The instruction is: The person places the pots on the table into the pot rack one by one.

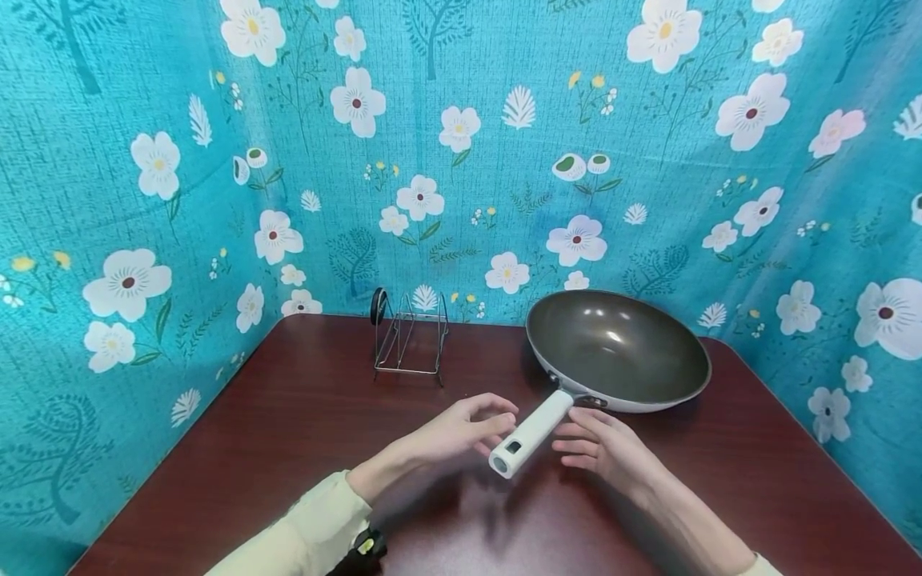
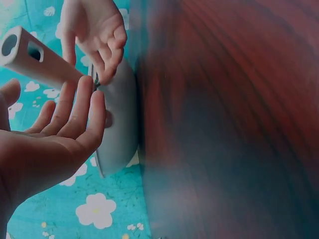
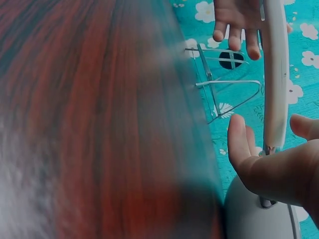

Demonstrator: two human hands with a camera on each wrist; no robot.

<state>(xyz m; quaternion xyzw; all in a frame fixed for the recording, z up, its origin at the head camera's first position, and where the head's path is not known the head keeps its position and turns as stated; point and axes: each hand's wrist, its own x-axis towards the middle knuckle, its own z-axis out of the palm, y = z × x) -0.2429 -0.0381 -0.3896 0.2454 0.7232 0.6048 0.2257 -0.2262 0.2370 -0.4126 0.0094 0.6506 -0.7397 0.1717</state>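
Note:
A wok-like frying pan [image 1: 619, 348] with a dark brown inside and a light outside sits at the back right of the table. Its white handle [image 1: 531, 434] points toward the person, raised above the tabletop. On the left of the handle is the left hand [image 1: 464, 428], fingers loosely bent and nothing in its grasp. The right hand [image 1: 605, 448] is on the other side, with its fingertips close to where the handle meets the pan. In the right wrist view, the handle [image 3: 275, 74] runs between that hand's thumb and fingers, which are not closed round it.
A small wire rack [image 1: 409, 340] with a black round piece at its left side stands at the back of the dark red-brown table [image 1: 302, 400]. A blue flowered cloth [image 1: 461, 184] hangs round the back and sides. Something black is worn at the left wrist.

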